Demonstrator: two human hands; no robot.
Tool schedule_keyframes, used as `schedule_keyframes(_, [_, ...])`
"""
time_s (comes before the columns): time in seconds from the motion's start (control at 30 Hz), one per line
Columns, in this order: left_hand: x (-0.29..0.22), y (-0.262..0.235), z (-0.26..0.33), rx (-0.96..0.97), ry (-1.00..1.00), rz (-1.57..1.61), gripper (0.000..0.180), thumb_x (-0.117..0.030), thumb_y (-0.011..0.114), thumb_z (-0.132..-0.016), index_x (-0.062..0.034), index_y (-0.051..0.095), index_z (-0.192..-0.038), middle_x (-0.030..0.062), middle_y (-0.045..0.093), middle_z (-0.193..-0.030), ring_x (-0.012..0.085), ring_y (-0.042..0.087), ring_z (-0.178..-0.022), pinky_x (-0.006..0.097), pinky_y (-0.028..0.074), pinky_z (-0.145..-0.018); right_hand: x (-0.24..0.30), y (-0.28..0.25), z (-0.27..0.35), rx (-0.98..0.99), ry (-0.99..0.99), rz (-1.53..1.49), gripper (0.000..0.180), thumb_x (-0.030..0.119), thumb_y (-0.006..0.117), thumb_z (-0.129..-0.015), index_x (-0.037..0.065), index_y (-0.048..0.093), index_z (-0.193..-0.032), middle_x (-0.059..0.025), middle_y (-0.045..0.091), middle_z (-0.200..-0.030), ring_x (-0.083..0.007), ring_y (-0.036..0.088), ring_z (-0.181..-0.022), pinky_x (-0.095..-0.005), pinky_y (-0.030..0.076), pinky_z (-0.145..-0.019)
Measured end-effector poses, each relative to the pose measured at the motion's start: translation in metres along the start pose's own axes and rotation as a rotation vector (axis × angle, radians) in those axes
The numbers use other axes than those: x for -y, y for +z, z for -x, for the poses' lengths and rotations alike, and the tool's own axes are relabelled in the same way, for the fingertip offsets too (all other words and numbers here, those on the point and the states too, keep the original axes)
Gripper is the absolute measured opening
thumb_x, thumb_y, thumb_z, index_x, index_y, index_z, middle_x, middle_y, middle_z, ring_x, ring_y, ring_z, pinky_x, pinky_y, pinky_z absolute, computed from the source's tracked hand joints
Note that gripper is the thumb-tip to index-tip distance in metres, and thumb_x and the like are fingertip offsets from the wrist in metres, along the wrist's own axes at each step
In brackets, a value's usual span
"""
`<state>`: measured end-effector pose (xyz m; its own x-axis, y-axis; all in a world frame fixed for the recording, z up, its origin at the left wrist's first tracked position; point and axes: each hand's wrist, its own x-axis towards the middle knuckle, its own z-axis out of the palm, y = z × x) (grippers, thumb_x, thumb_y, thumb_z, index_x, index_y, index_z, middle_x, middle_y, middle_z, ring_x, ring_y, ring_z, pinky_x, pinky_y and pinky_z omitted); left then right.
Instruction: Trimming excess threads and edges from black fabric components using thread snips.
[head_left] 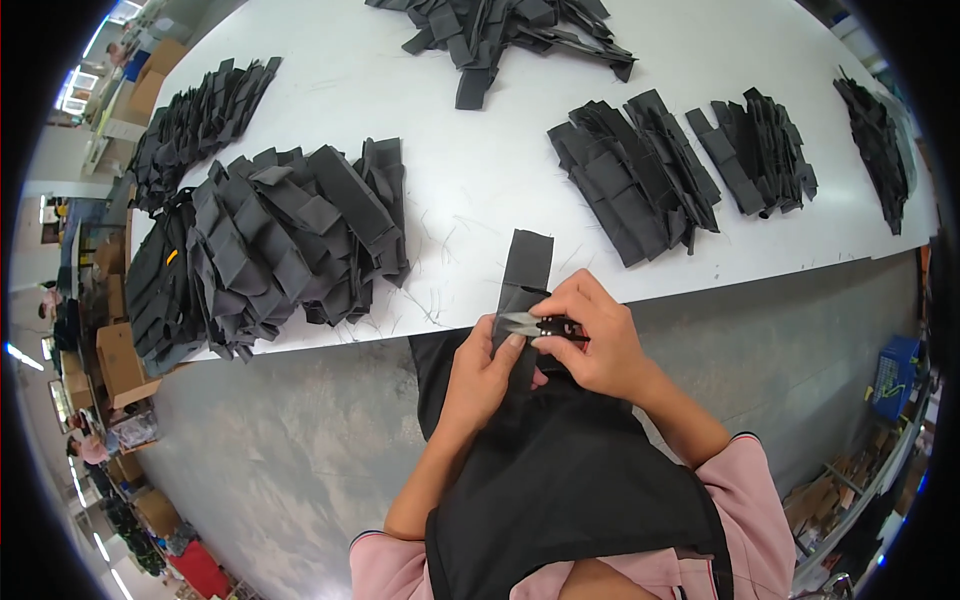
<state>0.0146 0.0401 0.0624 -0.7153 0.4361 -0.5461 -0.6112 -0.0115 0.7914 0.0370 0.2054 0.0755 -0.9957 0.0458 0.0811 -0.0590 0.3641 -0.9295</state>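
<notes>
Over the table's front edge, my left hand (478, 375) pinches a dark grey fabric strip (528, 262); the strip's upper end points away from me. Black-handled thread snips (560, 327) are in my right hand (605, 340), their metal blades lying over the strip beside my left thumb. Whether the blades touch a thread cannot be made out. To the left rests a large heap of similar folded dark strips (285, 235). Two smaller bundles, one nearer strip bundle (635, 180) and one farther strip bundle (755, 155), lie to the right.
On the white table (470, 180) are scattered thread ends, another pile of dark pieces (490, 30) at the far side, and a dark bundle (875, 150) at the right edge. Cardboard boxes (125, 365) stand on the left; a blue basket (893, 375) is on the right.
</notes>
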Motion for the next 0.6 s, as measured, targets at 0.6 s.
schedule_keyframes(0.6, [-0.021, -0.012, 0.007, 0.163, -0.073, -0.275, 0.022, -0.012, 0.048, -0.092, 0.0029, 0.052, -0.107, 0.0073, 0.066, -0.080, 0.0125, 0.062, -0.059, 0.025, 0.049, -0.057, -0.007, -0.020, -0.015, 0.211, -0.381, 0.349, 0.025, 0.012, 0.072, -0.064, 0.007, 0.065, -0.087, -0.0041, 0.050, -0.072, -0.0203, 0.050, -0.059, -0.0297, 0.040, -0.052])
